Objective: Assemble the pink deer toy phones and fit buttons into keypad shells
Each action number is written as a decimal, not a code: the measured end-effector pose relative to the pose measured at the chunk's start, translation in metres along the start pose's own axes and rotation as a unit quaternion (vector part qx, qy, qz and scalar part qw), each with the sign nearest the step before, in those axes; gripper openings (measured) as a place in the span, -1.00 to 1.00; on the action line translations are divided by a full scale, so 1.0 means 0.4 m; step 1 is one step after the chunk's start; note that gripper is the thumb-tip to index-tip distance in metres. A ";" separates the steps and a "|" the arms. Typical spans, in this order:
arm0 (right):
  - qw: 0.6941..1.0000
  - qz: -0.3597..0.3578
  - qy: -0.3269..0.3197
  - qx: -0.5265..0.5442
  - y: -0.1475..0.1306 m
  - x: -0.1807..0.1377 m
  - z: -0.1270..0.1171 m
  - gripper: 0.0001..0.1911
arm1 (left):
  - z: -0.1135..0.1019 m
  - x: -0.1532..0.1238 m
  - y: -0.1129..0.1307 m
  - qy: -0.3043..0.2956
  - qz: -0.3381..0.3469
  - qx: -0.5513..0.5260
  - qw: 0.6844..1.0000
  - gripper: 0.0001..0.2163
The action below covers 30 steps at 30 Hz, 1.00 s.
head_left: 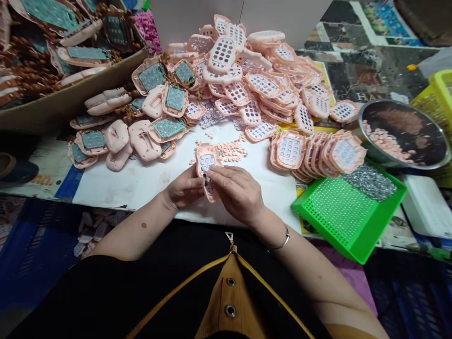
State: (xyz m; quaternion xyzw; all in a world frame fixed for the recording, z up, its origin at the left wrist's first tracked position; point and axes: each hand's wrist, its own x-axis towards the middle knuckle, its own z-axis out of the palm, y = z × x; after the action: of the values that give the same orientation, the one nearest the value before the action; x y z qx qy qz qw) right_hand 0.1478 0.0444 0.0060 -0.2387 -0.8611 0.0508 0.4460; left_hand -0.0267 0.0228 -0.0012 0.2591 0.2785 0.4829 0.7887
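A pink plastic shell (202,151) with rows of key holes is held over the white work surface, white key pieces seated in its upper rows. My left hand (186,187) is closed around its left edge. Over the lower holes, my right hand (237,190) has its fingers pinched together at the shell; whatever is between the fingertips is too small to make out. Just beyond the shell lie small pink key parts (231,151) in a loose heap. White key pieces (212,115) are piled farther back.
Pink shells (263,82) are heaped at the back. Stacked shells with keys (312,153) stand right, beside a green basket (332,221) of screws and a metal bowl (429,157) of pink parts. Shells with green circuit boards (167,127) lie left, near a cardboard box (116,77).
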 end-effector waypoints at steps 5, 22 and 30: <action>0.993 -0.032 -0.110 0.002 0.008 -0.016 -0.018 -0.55 | 0.004 -0.003 0.007 0.024 -0.001 0.000 1.000 -0.51; 0.887 0.279 -0.266 -0.253 0.169 0.029 -0.056 -0.67 | -0.008 0.001 0.005 0.048 0.035 -0.016 0.998 -0.15; 0.866 0.473 -0.146 0.063 0.154 0.012 -0.073 -0.74 | -0.006 0.000 0.009 0.030 0.018 -0.006 0.999 -0.31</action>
State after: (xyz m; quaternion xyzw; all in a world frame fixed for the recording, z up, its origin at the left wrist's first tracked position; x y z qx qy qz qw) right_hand 0.1912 0.0970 0.0085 -0.5788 -0.6952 0.3440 0.2515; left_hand -0.0306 0.0247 -0.0007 0.2449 0.2942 0.5057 0.7731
